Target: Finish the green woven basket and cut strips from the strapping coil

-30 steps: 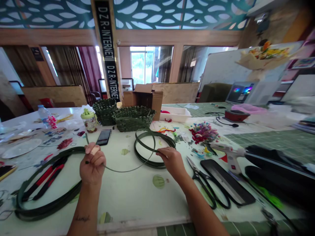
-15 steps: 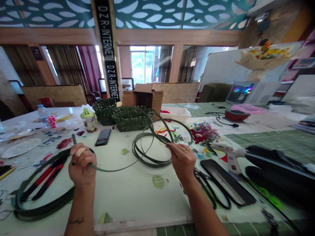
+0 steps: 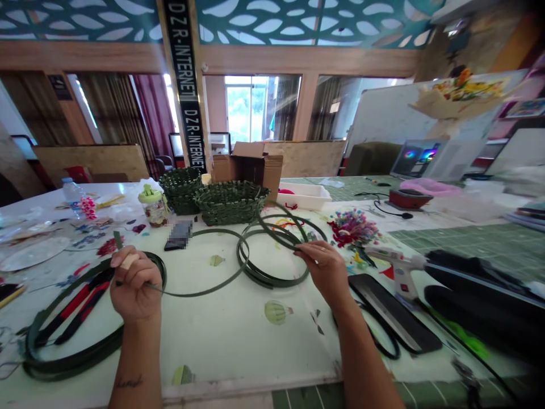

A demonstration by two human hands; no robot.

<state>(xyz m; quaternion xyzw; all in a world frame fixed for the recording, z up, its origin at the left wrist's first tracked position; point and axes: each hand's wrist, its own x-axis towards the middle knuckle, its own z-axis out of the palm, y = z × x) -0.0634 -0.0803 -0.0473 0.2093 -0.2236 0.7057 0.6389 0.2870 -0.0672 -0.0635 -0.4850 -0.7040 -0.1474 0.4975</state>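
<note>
A long dark green flat strip (image 3: pixel 200 294) runs in loops between my two hands. My left hand (image 3: pixel 137 284) is closed around one end, whose tip sticks up above the fingers; a tan bandage wraps one finger. My right hand (image 3: pixel 326 267) pinches the strip's coiled loops (image 3: pixel 272 278), which rest partly on the table and partly rise above it. Beneath and beside my left hand lies another green coil (image 3: pixel 80 363), with red-and-black handled pliers (image 3: pixel 80 309) inside it. Black-handled scissors (image 3: pixel 389 346) are partly hidden behind my right forearm.
Two woven green baskets (image 3: pixel 232 203) stand at the back before a cardboard box (image 3: pixel 272 170). A phone (image 3: pixel 179 236) and a lidded jar (image 3: pixel 153 207) are near them. On the right are a black tray-like case (image 3: pixel 395 312), a glue gun (image 3: pixel 402 270) and colourful flowers (image 3: pixel 353 227).
My right hand has shifted slightly right, and my left hand slightly left. The strip between them now spreads in a wider loop toward the phone, and the coil has moved right.
</note>
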